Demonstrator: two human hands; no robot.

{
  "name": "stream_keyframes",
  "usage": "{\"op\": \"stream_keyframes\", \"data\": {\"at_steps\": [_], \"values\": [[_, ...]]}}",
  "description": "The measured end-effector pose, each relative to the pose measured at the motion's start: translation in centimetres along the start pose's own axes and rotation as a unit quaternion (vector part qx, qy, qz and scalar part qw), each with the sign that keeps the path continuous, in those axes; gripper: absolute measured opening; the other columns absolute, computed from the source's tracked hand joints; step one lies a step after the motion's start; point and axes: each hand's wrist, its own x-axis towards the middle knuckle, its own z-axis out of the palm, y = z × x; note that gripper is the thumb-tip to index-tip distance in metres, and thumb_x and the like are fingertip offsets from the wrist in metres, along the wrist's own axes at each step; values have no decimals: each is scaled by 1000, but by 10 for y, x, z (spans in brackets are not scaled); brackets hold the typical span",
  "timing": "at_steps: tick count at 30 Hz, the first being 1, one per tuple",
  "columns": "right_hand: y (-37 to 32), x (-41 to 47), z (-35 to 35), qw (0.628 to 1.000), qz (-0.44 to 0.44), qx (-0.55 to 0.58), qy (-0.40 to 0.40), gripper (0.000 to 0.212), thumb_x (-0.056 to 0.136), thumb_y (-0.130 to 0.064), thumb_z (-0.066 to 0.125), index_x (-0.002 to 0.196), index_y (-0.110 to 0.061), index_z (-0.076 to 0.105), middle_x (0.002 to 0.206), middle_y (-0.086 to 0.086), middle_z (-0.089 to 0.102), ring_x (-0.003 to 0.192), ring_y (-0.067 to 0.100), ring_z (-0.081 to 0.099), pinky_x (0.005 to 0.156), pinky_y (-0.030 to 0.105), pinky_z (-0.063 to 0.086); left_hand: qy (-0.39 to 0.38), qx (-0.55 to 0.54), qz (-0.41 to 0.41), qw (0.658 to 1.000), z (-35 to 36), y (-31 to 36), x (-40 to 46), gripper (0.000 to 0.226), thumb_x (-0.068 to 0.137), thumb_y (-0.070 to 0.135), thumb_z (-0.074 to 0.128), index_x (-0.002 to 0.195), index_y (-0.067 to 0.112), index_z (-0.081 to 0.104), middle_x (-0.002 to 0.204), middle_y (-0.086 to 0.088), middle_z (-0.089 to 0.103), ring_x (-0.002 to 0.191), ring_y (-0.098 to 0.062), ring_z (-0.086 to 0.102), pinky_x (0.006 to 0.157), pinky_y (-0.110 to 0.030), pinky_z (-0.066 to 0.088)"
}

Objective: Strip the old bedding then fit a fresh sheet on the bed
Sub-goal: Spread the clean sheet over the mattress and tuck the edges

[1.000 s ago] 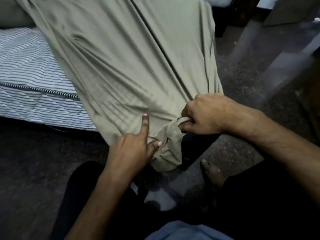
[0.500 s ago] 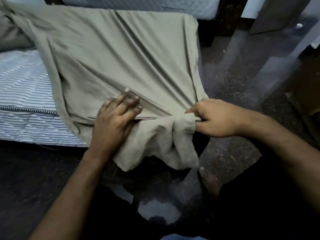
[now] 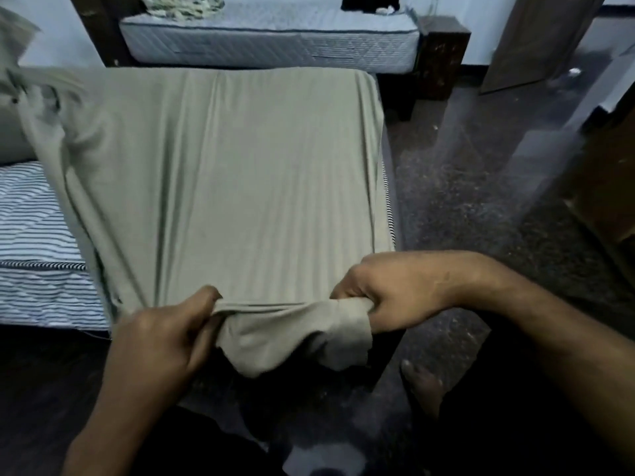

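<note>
Across the frame centre, plain grey-green cotton sheet [image 3: 240, 187] lies stretched over the near end of the blue-and-white striped quilted mattress [image 3: 31, 228], whose bare part shows at left. Sheet's near edge is bunched at lower centre, hanging off the mattress end. Left hand [image 3: 161, 334] at lower left, fingers curled, grips the left side of that bunch. Right hand [image 3: 388, 293] at lower right, fist closed round the right side of it. Slack fabric sags between and below both hands. Sheet's far left part is lifted and blurred at upper left. Second white quilted mattress [image 3: 275, 42] on a dark wooden frame [image 3: 443, 53] sits at top centre. Bare foot [image 3: 422, 383] on dark speckled floor [image 3: 481, 187], lower right.
</note>
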Motion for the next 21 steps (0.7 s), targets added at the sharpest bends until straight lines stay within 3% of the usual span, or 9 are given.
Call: {"op": "stream_keyframes", "data": {"at_steps": [2, 4, 8, 10, 12, 13, 15, 18, 21], "values": [[11, 0, 5, 998, 28, -28, -51, 19, 84, -32, 65, 101, -23, 66, 87, -7, 72, 77, 4, 66, 70, 29, 54, -42, 43, 17, 998, 14, -6, -3, 29, 89, 50, 44, 90, 22, 50, 44, -9, 55, 36, -30, 58, 36, -27, 37], [22, -4, 10, 990, 57, -54, -117, 30, 83, -38, 69, 111, -26, 65, 96, -8, 74, 86, 4, 67, 78, 29, 54, -70, 62, 26, 995, 31, -10, -2, 54, 96, 67, 31, 80, 22, 56, 42, -5, 53, 38, -29, 59, 39, -24, 28], [34, -13, 16, 985, 60, 7, -162, 34, 85, -28, 71, 119, -31, 65, 107, -14, 73, 96, -3, 66, 84, 21, 52, -67, 71, 0, 995, 51, -14, 4, 76, 91, 81, 9, 83, 28, 64, 50, -7, 59, 53, -32, 66, 46, -29, 31], [41, -12, 22, 981, 57, 39, -182, 30, 85, -21, 72, 113, -29, 66, 103, -8, 73, 92, 6, 69, 79, 29, 57, -59, 77, -8, 995, 58, -14, 9, 82, 90, 82, 4, 85, 29, 66, 55, -9, 63, 59, -35, 68, 48, -32, 34], [46, -12, 23, 968, 84, 78, -221, 33, 87, -17, 74, 116, -29, 64, 104, 5, 70, 89, 22, 70, 61, 33, 60, -56, 79, -35, 995, 63, -14, 14, 84, 87, 84, 5, 89, 32, 71, 63, -10, 67, 67, -35, 70, 51, -34, 43], [47, -13, 23, 957, 103, 101, -251, 40, 89, -18, 74, 125, -28, 60, 110, 8, 67, 91, 24, 69, 54, 31, 59, -59, 81, -52, 994, 64, -14, 15, 83, 86, 83, 5, 93, 35, 72, 68, -9, 70, 73, -35, 72, 54, -34, 46], [43, -14, 21, 943, 121, 130, -282, 56, 90, -26, 74, 141, -29, 50, 121, 4, 64, 95, 16, 68, 57, 31, 60, -75, 78, -75, 991, 68, -13, 16, 82, 85, 81, 6, 99, 38, 74, 79, -7, 74, 82, -32, 73, 60, -34, 49], [34, -8, 23, 948, 88, 199, -231, 56, 93, -25, 72, 143, -23, 49, 120, 2, 65, 90, 11, 69, 61, 29, 58, -86, 56, -59, 993, 78, -3, 16, 74, 89, 77, 13, 91, 33, 72, 85, 4, 74, 85, -26, 73, 60, -33, 50], [21, 7, 25, 986, 15, 164, -27, 32, 96, -31, 67, 126, -21, 62, 105, 1, 70, 92, 16, 67, 71, 24, 55, -72, -14, -15, 997, 92, 11, 15, 52, 94, 67, 35, 87, 28, 68, 83, 6, 67, 77, -20, 70, 54, -32, 47]]}}
